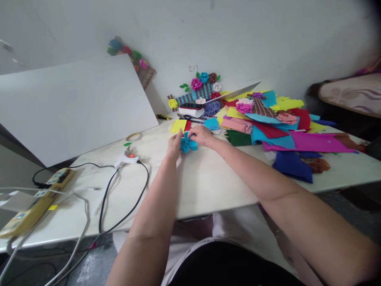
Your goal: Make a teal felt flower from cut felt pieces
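Note:
A blue paper flower (187,143) is held between both hands above the white table (205,178). My left hand (175,145) closes on the flower's left edge, with the thumb and fingers at its petals. My right hand (201,135) pinches the flower's upper right side, its fingers bent over the petals. Just behind the hands lie yellow paper squares (178,125), a red piece (187,125) and a blue paper piece (211,124).
A white glue gun (126,159) with a black cable sits left, near a tape roll (133,137) and a power strip (38,204). Coloured paper (315,141) is piled right. A white board (80,107) leans back left; a cutter (163,117) lies near it.

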Motion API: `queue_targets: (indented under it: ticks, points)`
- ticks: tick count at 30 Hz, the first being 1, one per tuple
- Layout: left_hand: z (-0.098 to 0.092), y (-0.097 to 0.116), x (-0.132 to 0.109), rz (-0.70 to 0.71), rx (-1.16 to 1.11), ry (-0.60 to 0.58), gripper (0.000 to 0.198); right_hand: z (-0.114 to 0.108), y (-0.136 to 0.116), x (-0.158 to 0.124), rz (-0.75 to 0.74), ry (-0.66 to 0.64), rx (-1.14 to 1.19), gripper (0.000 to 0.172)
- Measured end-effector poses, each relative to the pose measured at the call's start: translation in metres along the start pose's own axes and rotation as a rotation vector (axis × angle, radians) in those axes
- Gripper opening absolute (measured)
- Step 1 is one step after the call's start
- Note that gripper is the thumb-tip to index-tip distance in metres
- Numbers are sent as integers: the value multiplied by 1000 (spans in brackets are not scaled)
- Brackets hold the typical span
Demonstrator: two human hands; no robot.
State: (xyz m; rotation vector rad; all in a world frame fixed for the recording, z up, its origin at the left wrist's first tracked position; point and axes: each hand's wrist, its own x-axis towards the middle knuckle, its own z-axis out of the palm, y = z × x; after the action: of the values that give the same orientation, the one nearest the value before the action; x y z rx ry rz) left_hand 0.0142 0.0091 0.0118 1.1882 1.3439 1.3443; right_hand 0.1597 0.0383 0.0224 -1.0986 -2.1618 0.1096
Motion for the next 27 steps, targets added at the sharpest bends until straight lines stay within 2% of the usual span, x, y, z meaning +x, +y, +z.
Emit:
queue_targets:
  ticks: [3,7,9,20,27]
  points:
    - [-2,2,-2,40,24,-81,64,1,3,2,71,7,67,17]
    - [-6,3,-5,94,-8,-289,58,1,6,2,125,22,141,17]
    - [-8,3,-6,100,-18,-349,56,0,6,2,142,18,153,17]
    - [-7,-5,3,142,153,-269,30,-4,2,2,215,-31,114,14]
    - [-4,-4,2,131,216,-181,19,-1,-2,3,366,-25,175,11]
